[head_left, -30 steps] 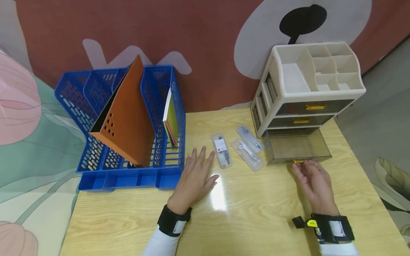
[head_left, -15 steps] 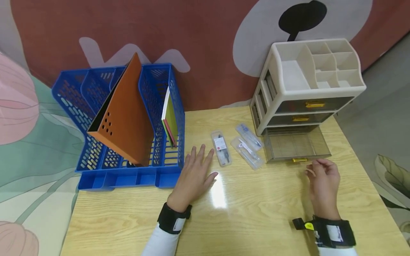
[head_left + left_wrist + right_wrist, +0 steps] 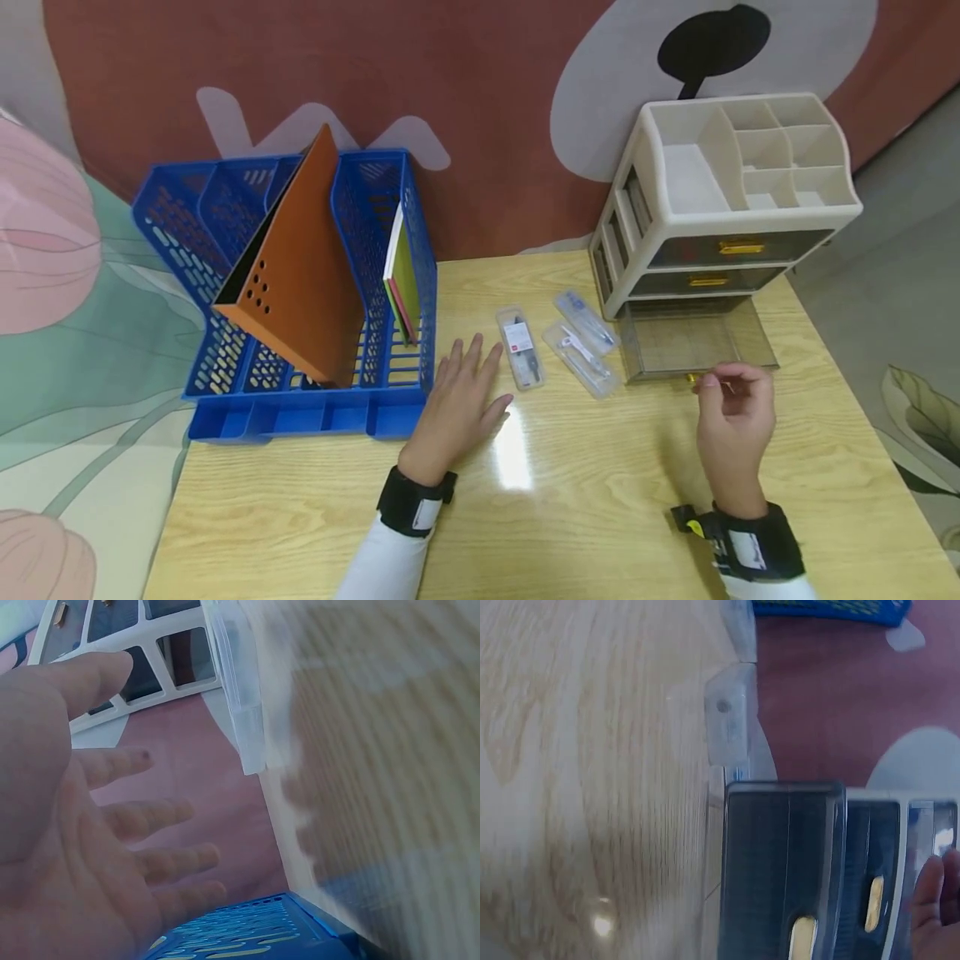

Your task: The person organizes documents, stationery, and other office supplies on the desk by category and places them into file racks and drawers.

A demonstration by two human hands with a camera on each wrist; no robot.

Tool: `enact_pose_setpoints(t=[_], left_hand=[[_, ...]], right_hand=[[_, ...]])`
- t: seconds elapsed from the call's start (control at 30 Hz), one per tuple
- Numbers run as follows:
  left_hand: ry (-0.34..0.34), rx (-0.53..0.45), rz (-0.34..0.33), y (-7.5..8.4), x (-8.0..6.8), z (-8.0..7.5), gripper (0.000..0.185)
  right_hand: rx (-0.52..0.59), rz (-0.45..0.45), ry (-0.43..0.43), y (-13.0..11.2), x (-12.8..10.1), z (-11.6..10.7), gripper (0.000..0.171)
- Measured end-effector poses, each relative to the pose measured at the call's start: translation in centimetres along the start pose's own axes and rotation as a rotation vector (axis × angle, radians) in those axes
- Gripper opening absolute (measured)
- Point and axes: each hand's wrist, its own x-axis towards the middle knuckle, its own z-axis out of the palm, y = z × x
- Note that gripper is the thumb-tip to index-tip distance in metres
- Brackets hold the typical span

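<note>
My left hand (image 3: 457,408) is spread with straight fingers above the table, beside the blue rack. A clear plastic case with a white label (image 3: 520,348) lies just beyond its fingertips. Two more clear cases, one holding a white compass-like tool (image 3: 581,360) and one with blue marks (image 3: 587,322), lie to the right. My right hand (image 3: 737,425) hovers loosely bent in front of the pulled-out bottom drawer (image 3: 675,354), holding nothing. In the right wrist view this hand (image 3: 937,915) is apart from the drawer's gold handle (image 3: 802,939). The drawer looks bare inside.
The white drawer cabinet (image 3: 656,221) stands at the back right, its two upper drawers closed and its top divided into compartments. On the left, a blue file rack (image 3: 300,408) holds an orange folder (image 3: 300,283) and thin booklets (image 3: 401,279). A patterned cloth hangs behind.
My right hand has let go of the drawer's handle, drawn back to the right, then moved left and up in front of the drawer. The left hand, cases and drawer stay put.
</note>
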Motion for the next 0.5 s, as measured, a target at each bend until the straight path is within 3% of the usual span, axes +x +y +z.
enact_pose_setpoints(t=[0.2,0.33,0.5], left_hand=[[0.009,-0.005,-0.014,-0.1,0.4,0.2,0.07],[0.012,-0.024,-0.026,-0.2,0.6,0.4,0.07],[0.006,-0.039,-0.037,-0.4,0.6,0.5,0.07]], right_hand=[[-0.21,-0.174,-0.197,0.1,-0.7,2.3,0.018],[-0.346,-0.205,-0.372,0.4,-1.2,4.1,0.03],[-0.438,-0.208,-0.531,1.6,-1.4,6.7,0.043]])
